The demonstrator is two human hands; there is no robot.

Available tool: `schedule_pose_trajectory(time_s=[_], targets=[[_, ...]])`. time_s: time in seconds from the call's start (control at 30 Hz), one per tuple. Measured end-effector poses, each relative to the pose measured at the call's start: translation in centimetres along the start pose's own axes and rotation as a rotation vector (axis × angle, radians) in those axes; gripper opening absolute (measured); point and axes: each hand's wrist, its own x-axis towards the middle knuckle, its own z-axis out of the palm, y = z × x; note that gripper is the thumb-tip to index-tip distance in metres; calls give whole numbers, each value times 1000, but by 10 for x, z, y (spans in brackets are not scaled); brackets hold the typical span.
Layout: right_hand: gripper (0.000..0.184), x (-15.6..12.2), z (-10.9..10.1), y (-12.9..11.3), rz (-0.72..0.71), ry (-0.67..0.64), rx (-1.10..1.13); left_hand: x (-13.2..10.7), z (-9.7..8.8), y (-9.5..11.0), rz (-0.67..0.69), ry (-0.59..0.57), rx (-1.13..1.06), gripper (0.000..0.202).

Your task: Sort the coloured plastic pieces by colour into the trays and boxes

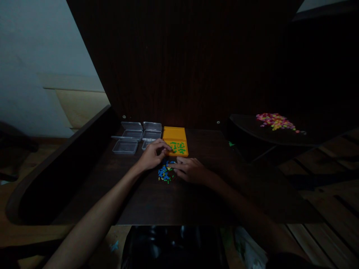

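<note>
Orange box [175, 133], open, green bits [177, 147] scattered inside. Loose pile of beads [165, 173] on the desk [146, 198]: mostly blue, some yellow and green. Desk dark brown, fine vertical wood grain on its back panel [182, 59]. Clear plastic boxes [137, 136], colourless, greyish sheen. Far pile of pieces [276, 121] on a dark shelf: pink, yellow, some orange. Wall [33, 45] pale grey-blue.

A dim room in a home, seemingly a study corner: a dark wooden surface [146, 198] with a tall wood-grain back panel [182, 63] rising behind it. Left of the panel, a pale plastered wall [33, 48]; right of it, a dark side shelf [269, 134] and wooden floorboards [331, 201]. Lighting is low throughout.
</note>
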Motion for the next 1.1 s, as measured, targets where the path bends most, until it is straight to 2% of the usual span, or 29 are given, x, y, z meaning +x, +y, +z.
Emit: schedule_pose_trajectory(time_s=[0.13, 0.27, 0.33, 0.53, 0.67, 0.73, 0.9, 1.1], targets=[[37, -3, 2, -7, -136, -48, -22, 0, 0, 4, 14, 30, -11, 12], [36, -5, 0, -10, -123, -34, -27, -1, -2, 7, 37, 32, 13, 13], [38, -6, -1, -11, -122, -14, -28, -2, -2, 6, 52, -5, 42, 16], [36, -9, 1, -16, -261, -33, -16, -3, -2, -2, 119, -158, 157, 21], [34, -11, -1, -10, -224, -40, -19, -7, -12, -1, 168, -316, 298, 27], [34, -12, -3, -7, -200, -56, -29, -14, -17, 1, 182, -355, 333, 26], [36, -12, -8, -3, -143, -79, -69, -35, -24, 4, 177, -347, 295, 21], [32, -15, -9, 6, -68, -76, -70, -41, -16, 6, 176, -412, 256, 13]])
